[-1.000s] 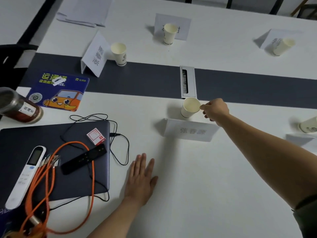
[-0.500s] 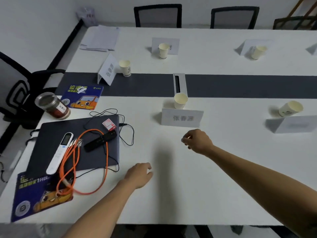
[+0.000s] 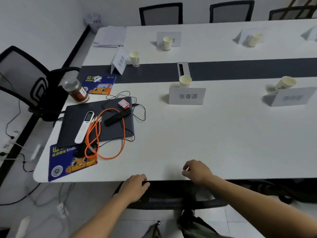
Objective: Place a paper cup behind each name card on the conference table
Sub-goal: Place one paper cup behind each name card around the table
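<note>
Paper cup [image 3: 185, 81] upright just behind name card [image 3: 187, 96]; left hand [image 3: 135, 186] and right hand [image 3: 197, 170] loosely curled, empty, at near edge of surface [image 3: 188, 134].

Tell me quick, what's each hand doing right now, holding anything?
Left hand: open, loosely curled, holding nothing.
Right hand: open, loosely curled, holding nothing.
</note>
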{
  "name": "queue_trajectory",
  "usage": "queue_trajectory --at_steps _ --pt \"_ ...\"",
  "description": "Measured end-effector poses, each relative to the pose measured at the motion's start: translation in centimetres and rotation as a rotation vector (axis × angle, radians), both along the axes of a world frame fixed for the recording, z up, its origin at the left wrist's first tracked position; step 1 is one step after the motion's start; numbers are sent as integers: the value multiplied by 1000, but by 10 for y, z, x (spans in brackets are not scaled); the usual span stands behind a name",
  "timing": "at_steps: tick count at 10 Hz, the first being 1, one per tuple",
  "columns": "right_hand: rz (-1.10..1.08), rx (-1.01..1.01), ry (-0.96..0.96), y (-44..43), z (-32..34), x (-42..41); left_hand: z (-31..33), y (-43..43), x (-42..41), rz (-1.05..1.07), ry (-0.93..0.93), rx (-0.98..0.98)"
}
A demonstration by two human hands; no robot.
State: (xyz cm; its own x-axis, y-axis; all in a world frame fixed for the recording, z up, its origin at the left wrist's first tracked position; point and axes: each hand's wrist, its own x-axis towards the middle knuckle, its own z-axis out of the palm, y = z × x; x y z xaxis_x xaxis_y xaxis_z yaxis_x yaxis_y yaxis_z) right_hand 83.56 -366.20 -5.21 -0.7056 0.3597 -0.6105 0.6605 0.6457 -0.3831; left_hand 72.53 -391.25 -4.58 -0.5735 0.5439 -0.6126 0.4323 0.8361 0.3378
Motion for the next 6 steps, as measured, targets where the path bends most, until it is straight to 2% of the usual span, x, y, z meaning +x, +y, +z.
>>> queue_trajectory --at_steps 2,4,6 --pt "-3 125 -20 -56 -7 60 -12 -45 39 -144 133 7" --pt "11 304 83 -88 -1 100 -8 -67 61 -301 237 -4" --pt "115 269 55 -92 14 114 -10 -69 69 -317 337 -3"
